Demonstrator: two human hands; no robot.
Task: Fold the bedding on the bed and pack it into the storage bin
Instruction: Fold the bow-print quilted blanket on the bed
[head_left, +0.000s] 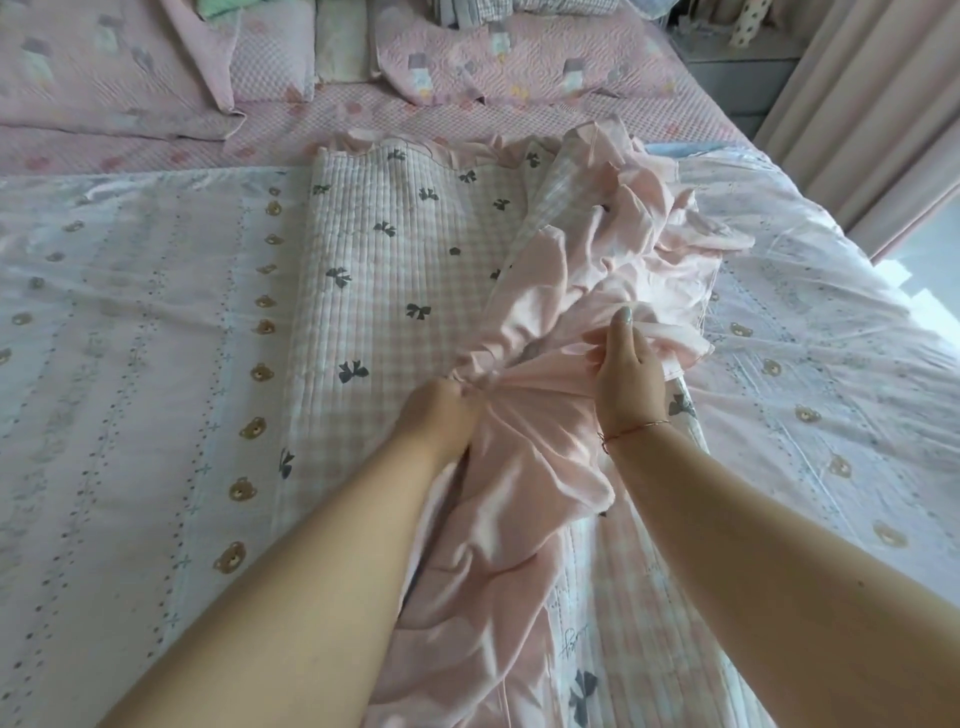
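The left hand (441, 410) has its fingers curled into a tight grip on a gathered bunch of the plain pink sheet (524, 467), puckering the cloth into radiating creases. Just beside it, the right hand (628, 374) pinches a fold of the same sheet between thumb and fingers — a thin red bracelet (631, 430) circles that wrist. The sheet lies rumpled in a long strip running away from the person, on top of a quilted checked blanket (384, 270) printed with dark bows. Both rest on a pale bedspread (130, 338) with small bear motifs, which covers the bed. Pink quilted pillows (519, 57) sit at the far end, and a pink curtain (862, 114) hangs at the right.
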